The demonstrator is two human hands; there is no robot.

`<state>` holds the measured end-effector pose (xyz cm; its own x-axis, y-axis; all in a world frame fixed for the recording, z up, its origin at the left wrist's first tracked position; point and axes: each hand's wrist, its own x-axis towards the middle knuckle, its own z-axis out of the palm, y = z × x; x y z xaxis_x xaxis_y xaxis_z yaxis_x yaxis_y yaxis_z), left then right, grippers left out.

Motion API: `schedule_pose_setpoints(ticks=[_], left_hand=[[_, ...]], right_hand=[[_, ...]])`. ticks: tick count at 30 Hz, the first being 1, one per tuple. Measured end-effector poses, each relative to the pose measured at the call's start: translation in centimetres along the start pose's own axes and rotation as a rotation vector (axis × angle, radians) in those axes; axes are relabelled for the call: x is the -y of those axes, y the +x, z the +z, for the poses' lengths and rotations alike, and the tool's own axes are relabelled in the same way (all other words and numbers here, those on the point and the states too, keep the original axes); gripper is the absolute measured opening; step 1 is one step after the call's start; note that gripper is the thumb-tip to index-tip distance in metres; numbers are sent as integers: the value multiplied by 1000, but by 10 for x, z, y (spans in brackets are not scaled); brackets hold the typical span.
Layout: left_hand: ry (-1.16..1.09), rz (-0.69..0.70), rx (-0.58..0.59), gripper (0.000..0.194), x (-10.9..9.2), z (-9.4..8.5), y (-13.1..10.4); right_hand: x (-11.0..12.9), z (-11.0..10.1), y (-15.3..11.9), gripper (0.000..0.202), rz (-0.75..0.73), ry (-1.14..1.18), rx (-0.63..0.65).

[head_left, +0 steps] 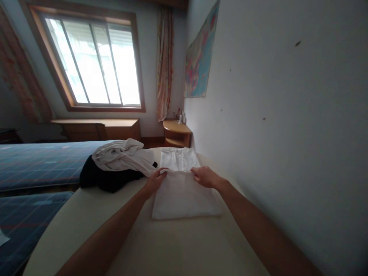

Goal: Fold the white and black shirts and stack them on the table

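Observation:
A white garment [185,197], folded into a flat rectangle, lies on the cream round-edged table [184,247]. My left hand [155,181] pinches its far left corner, fingers closed on the cloth. At the far right corner, my right hand [204,176] grips the same edge with fingers curled under. Just beyond that edge lies another piece of white cloth [179,158], flat and slightly creased; I cannot tell whether it belongs to the same garment. Left of my left hand is a loose heap of light grey cloth [122,155] over a black cloth [110,180].
Blue checked mattresses [43,161] lie left of the table. A wooden corner shelf [176,128] with small items stands beyond it, beside a desk [115,124] under the window [94,63]. The white wall [276,126] runs close along the right, bearing a map [201,57].

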<state>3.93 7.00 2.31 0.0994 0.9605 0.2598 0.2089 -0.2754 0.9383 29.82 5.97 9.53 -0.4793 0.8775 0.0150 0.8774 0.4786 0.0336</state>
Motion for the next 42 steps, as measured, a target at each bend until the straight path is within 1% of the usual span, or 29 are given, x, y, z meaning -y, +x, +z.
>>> schedule_pose_setpoints(ticks=[3, 7, 9, 11, 13, 15, 16, 17, 18, 19, 21, 24, 27, 30, 33, 35, 37, 39, 40, 41, 42], left_hand=[[18, -17, -13, 45, 6, 1, 9], [126, -6, -68, 36, 13, 4, 19], [191, 38, -99, 36, 13, 5, 15], [239, 105, -104, 37, 8, 6, 2], [299, 210, -19, 31, -2, 5, -19], [478, 416, 266, 24, -15, 2, -43], [567, 477, 391, 22, -22, 0, -54], [649, 530, 490, 24, -29, -2, -65], [728, 556, 569, 27, -34, -3, -74], [808, 563, 615, 31, -37, -5, -81], [954, 564, 654, 29, -38, -6, -91], [1118, 568, 635, 12, -32, -6, -98], [1168, 538, 621, 15, -33, -6, -104], [1075, 455, 687, 19, -50, -11, -117], [927, 325, 812, 18, -72, -18, -138], [826, 201, 952, 16, -83, -22, -153], [759, 94, 1103, 16, -89, -24, -165], [729, 37, 1202, 16, -94, -23, -171], [713, 21, 1216, 16, -95, -22, -171], [692, 6, 1204, 16, -97, -21, -169], [673, -3, 1157, 16, -98, -20, -165]], right_hand=[[-5, 11, 4, 36, 12, 19, -45], [-8, 29, 5, 51, 17, 76, -153], [-5, 38, 0, 53, -10, 119, -193], [1, 41, -9, 43, -75, 169, -201], [10, 41, -25, 33, -174, 230, -176], [18, 38, -44, 35, -282, 281, -118], [22, 37, -53, 39, -323, 292, -88], [25, 37, -62, 43, -354, 290, -62], [27, 38, -70, 44, -371, 275, -47], [28, 40, -77, 43, -377, 251, -42], [29, 46, -85, 33, -373, 187, -49], [29, 53, -88, 15, -370, 109, -65], [32, 50, -90, 17, -372, 84, -54], [43, 40, -100, 11, -390, 136, 20], [64, 33, -117, 6, -470, 294, 152], [80, 33, -130, 5, -563, 402, 269], [94, 36, -139, 6, -633, 418, 367], [104, 38, -143, 10, -664, 372, 410], [106, 37, -143, 10, -672, 363, 416], [107, 36, -141, 9, -673, 379, 415], [107, 34, -138, 7, -662, 411, 406]])
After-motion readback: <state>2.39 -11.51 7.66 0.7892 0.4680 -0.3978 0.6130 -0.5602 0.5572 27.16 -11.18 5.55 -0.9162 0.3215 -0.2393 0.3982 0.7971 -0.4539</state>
